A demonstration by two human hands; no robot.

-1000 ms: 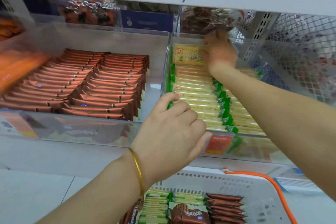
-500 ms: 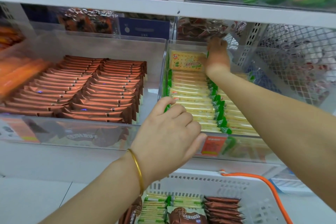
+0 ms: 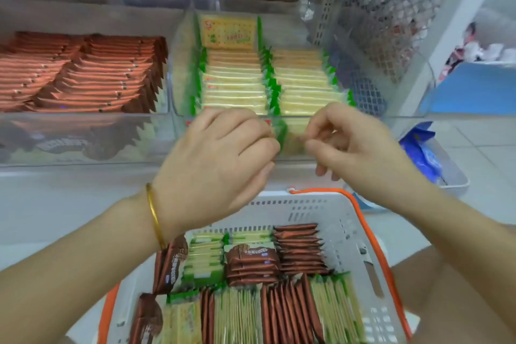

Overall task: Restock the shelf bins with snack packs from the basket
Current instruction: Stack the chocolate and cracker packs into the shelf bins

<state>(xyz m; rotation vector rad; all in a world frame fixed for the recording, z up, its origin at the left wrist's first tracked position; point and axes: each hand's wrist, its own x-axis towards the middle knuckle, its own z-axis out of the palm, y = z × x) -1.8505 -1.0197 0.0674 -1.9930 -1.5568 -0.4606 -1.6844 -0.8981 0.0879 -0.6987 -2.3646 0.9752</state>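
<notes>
Both hands hover at the clear plastic shelf bin [image 3: 405, 118] of green-edged yellow cracker packs [image 3: 234, 86]. Right hand [image 3: 354, 145]: loosely curled, empty. Left hand [image 3: 217, 164]: curled, contents undeterminable. White slotted basket [image 3: 307, 201] below holds brown snack packs [image 3: 298, 248].

Green and brown snack packs [image 3: 251, 265] in white basket [image 3: 339, 222], below stocked clear bins [image 3: 83, 123]

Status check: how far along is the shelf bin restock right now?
Done: the cracker bin shows two full green-edged rows; the brown-pack bin looks well filled. In hand: nothing; left hand and right hand hover empty above the basket. Left: many brown packs and green cracker packs wait there.
</notes>
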